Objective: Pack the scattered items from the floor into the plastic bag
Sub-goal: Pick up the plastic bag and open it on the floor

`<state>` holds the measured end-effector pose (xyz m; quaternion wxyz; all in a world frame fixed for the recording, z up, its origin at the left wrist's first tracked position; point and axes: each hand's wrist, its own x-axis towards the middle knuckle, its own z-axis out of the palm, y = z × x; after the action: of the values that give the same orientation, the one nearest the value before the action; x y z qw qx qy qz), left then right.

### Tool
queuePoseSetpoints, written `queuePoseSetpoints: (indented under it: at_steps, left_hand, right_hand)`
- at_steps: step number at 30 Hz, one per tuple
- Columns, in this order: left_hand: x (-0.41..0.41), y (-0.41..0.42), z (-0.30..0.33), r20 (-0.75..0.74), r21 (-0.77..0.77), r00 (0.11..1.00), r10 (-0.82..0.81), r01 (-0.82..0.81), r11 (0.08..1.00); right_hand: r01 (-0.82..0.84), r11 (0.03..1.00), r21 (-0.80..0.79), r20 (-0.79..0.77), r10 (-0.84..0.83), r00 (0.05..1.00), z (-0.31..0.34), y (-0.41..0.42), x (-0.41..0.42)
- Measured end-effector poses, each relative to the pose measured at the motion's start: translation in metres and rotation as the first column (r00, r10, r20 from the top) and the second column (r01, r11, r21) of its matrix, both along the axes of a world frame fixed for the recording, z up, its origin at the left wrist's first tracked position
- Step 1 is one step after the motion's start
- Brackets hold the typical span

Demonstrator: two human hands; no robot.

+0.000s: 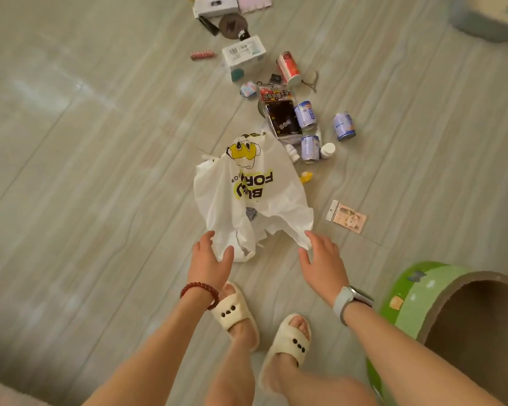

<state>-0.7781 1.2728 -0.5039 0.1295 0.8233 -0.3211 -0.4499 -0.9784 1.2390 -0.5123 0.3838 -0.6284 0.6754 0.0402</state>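
both hands reach with spread fingers, holding nothing: left hand (210,259) and right hand (323,256) at the near edge of the plastic bag (247,194) lying on the floor (100,171); cans (305,114) scattered beyond.

cans (307,115) behind bag (247,197); packet (346,215) right.

Soft daylight, blurred wide-angle edges

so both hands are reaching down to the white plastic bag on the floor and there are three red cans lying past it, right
Not quite. The head view shows one red can; the three cans nearer the white plastic bag are blue and white. The rest holds: the left hand and right hand both reach down to the bag.
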Motion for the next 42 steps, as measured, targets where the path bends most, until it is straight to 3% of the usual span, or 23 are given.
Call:
queuePoseSetpoints:
  at_steps: [5,9,12,14,16,19,24,26,29,32,34,37,40,42]
  left_hand:
    - [0.005,-0.025,-0.11,0.182,-0.183,0.98,-0.08,0.113,0.977]
    - [0.001,-0.049,-0.208,0.382,-0.183,0.86,-0.337,0.428,0.885]
    - [-0.001,-0.067,-0.283,0.484,-0.182,0.739,-0.469,0.609,0.772]
    - [0.001,-0.08,-0.322,0.526,-0.225,0.7,-0.483,0.662,0.715]
    - [0.006,-0.1,-0.346,0.583,-0.26,0.671,-0.458,0.688,0.677]
    - [0.019,-0.128,-0.359,0.59,-0.252,0.678,-0.438,0.67,0.698]
    - [0.057,-0.135,-0.348,0.643,-0.279,0.686,-0.341,0.624,0.73]
    - [0.071,-0.122,-0.341,0.685,-0.321,0.684,-0.252,0.593,0.738]
    - [0.084,-0.104,-0.337,0.668,-0.442,0.73,-0.142,0.544,0.713]
    - [0.085,-0.1,-0.34,0.684,-0.593,0.729,-0.022,0.573,0.566]
    - [0.077,-0.101,-0.346,0.727,-0.591,0.686,-0.024,0.643,0.487]
    - [0.06,-0.1,-0.352,0.758,-0.549,0.65,-0.062,0.685,0.478]
    - [0.049,-0.1,-0.35,0.739,-0.552,0.671,-0.061,0.654,0.517]
    - [0.045,-0.105,-0.348,0.702,-0.595,0.711,-0.045,0.62,0.511]
  right_hand:
    - [-0.321,0.939,-0.126,-0.185,0.296,0.937,-0.117,-0.041,0.016]
    - [-0.721,0.665,-0.194,-0.375,0.629,0.681,-0.212,-0.082,0.029]
    - [-0.839,0.496,-0.225,-0.509,0.674,0.535,-0.279,-0.107,0.031]
    - [-0.85,0.399,-0.343,-0.557,0.643,0.526,-0.314,-0.124,0.03]
    - [-0.808,0.324,-0.492,-0.551,0.602,0.577,-0.335,-0.146,0.031]
    - [-0.677,0.324,-0.661,-0.362,0.653,0.665,-0.34,-0.179,0.034]
    - [-0.516,0.446,-0.732,-0.089,0.687,0.721,-0.325,-0.197,0.045]
    - [-0.511,0.407,-0.757,-0.074,0.724,0.686,-0.32,-0.187,0.043]
    - [-0.578,0.253,-0.776,-0.164,0.804,0.572,-0.315,-0.17,0.038]
    - [-0.559,0.216,-0.8,-0.182,0.801,0.57,-0.315,-0.168,0.041]
    - [-0.5,0.285,-0.818,-0.116,0.77,0.628,-0.317,-0.166,0.048]
    - [-0.323,0.497,-0.805,0.117,0.667,0.736,-0.313,-0.155,0.06]
    - [-0.29,0.55,-0.783,0.189,0.655,0.732,-0.308,-0.144,0.064]
    - [-0.265,0.639,-0.722,0.295,0.632,0.717,-0.305,-0.141,0.067]
